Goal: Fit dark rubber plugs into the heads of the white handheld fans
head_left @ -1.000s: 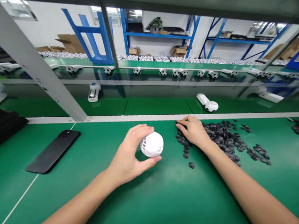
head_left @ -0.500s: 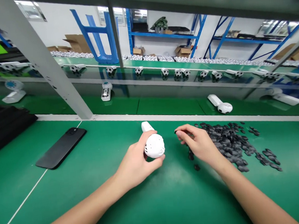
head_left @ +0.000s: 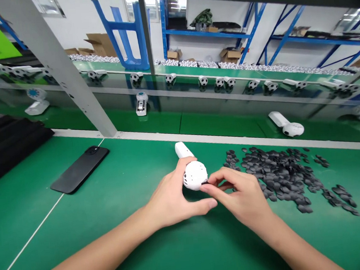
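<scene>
My left hand (head_left: 172,196) is shut around a white perforated ball-shaped shell (head_left: 195,175), which sits on a white stem (head_left: 183,149) that points away from me. My right hand (head_left: 239,197) is right next to the ball, with thumb and fingers pinched on a small dark patch (head_left: 205,183) pressed to the shell's side. A loose pile of dark grey patches (head_left: 282,172) lies on the green bench mat (head_left: 128,239) to the right of my right hand.
A black smartphone (head_left: 79,170) lies left of my hands, with a stack of black pads (head_left: 9,144) beyond it. A grey post (head_left: 79,84) rises from the white bench rail (head_left: 230,138). Glass shelving beyond holds black-and-white ball units (head_left: 292,129).
My right hand has moved from the patch pile to the ball, carrying a patch. My left hand has brought the shell closer to it. The whole scene has shifted right in view.
</scene>
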`<state>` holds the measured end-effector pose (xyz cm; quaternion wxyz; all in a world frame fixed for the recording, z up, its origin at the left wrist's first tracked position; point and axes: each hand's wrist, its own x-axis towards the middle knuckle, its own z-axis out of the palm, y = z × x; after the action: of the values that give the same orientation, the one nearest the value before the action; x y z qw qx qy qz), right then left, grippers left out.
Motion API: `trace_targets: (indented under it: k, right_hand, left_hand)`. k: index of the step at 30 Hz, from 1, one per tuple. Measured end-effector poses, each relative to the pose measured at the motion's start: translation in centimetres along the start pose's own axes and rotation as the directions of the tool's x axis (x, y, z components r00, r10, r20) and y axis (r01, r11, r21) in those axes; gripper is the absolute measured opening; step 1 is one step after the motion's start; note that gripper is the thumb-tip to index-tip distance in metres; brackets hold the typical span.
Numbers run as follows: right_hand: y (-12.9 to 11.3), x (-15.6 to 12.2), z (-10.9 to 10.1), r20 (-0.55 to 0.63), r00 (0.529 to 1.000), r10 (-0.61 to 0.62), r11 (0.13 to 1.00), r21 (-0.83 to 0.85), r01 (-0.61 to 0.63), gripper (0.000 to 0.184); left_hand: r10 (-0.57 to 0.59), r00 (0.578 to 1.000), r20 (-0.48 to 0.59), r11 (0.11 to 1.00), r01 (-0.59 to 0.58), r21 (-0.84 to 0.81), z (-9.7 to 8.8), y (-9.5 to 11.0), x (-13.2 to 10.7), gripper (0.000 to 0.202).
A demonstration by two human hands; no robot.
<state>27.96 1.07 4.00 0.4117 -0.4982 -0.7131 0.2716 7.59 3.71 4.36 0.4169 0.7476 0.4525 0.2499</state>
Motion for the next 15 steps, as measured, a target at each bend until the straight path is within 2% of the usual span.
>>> trace_targets:
  k: [6, 10, 15]
  right_hand:
    - [-0.4, -0.1, 0.5, -0.014, 1.000, -0.002, 0.998, -0.056, 0.001, 0.027]
    - [0.0, -0.1, 0.6, 0.045, 0.999, 0.020, 1.000, -0.021, -0.019, 0.028]
    - [0.8, 0.0, 0.6, 0.069, 0.997, -0.025, 1.000, 0.010, 0.025, 0.027]
  left_hand:
    - [-0.034, 0.998, -0.055, 0.999, 0.034, 0.006, 0.0, 0.2, 0.0, 0.075]
    - [-0.021, 0.998, -0.051, 0.998, 0.024, 0.066, -0.1, 0.3, 0.0, 0.069]
    - [-0.002, 0.998, -0.062, 0.990, 0.011, 0.143, -0.1, 0.3, 0.0, 0.065]
